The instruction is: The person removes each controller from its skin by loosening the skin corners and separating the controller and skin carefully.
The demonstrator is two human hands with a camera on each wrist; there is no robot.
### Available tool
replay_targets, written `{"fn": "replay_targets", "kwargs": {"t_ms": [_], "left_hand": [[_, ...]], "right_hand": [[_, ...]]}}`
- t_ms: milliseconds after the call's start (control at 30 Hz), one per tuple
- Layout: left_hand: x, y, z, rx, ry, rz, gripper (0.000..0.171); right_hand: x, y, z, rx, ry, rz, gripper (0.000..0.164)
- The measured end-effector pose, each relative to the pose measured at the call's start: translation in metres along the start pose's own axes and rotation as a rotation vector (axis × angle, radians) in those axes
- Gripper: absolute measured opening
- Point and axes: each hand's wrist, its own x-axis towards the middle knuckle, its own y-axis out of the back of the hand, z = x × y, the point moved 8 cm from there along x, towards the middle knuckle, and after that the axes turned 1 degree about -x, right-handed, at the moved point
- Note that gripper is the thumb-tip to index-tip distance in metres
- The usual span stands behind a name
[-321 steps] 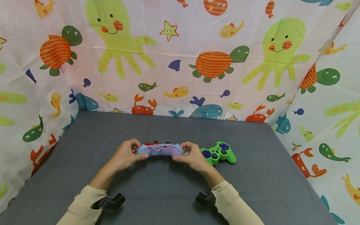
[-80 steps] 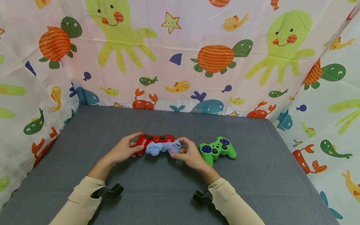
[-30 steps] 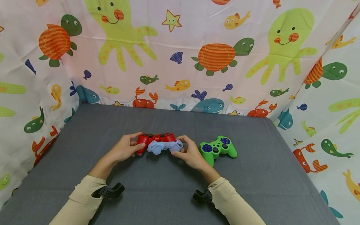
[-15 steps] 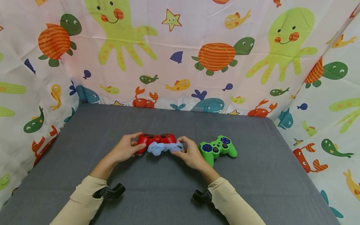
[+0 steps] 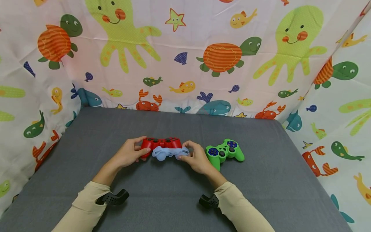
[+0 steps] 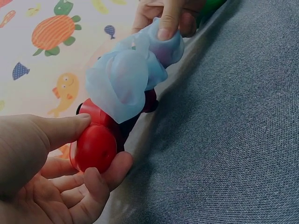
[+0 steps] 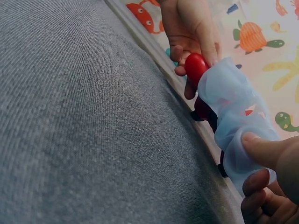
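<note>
A red game controller (image 5: 166, 142) is held between both hands over the grey table. My left hand (image 5: 127, 154) grips its bare left handle, thumb on top and fingers below, as the left wrist view shows. A translucent pale-blue silicone cover (image 5: 163, 152) lies bunched along the controller's near side. My right hand (image 5: 197, 158) pinches the cover at the controller's right end, the thumb (image 7: 261, 147) pressing on it. The right handle is hidden under the cover and fingers. In the right wrist view, the red left handle (image 7: 196, 66) sticks out of the cover.
A green game controller (image 5: 224, 152) with blue buttons lies on the table just right of my right hand. The grey cloth table (image 5: 162, 199) ends at a printed sea-animal curtain (image 5: 179, 38) behind and at both sides. A black wrist mount (image 5: 114, 197) sits on each forearm.
Earlier, the cover stretched across the whole near side, with both hands at its ends. The left handle has since come bare into my left hand's grip. Over the last second, the hands barely move.
</note>
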Motion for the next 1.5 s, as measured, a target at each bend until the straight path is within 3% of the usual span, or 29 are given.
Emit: {"fn": "replay_targets", "kwargs": {"t_ms": [400, 767, 967, 1500], "left_hand": [[0.003, 0.002, -0.005, -0.044, -0.015, -0.021, 0.069], [0.001, 0.01, -0.002, -0.156, -0.069, -0.006, 0.072], [0.0, 0.014, -0.006, -0.185, -0.056, -0.002, 0.072], [-0.007, 0.039, -0.003, -0.197, -0.056, 0.049, 0.073]], "right_hand": [[0.003, -0.002, 0.005, 0.016, 0.031, -0.034, 0.017], [0.003, -0.009, 0.003, 0.053, 0.068, -0.187, 0.021], [0.001, -0.013, 0.003, 0.056, 0.055, -0.255, 0.022], [-0.002, -0.007, 0.0, 0.05, 0.039, -0.25, 0.022]]}}
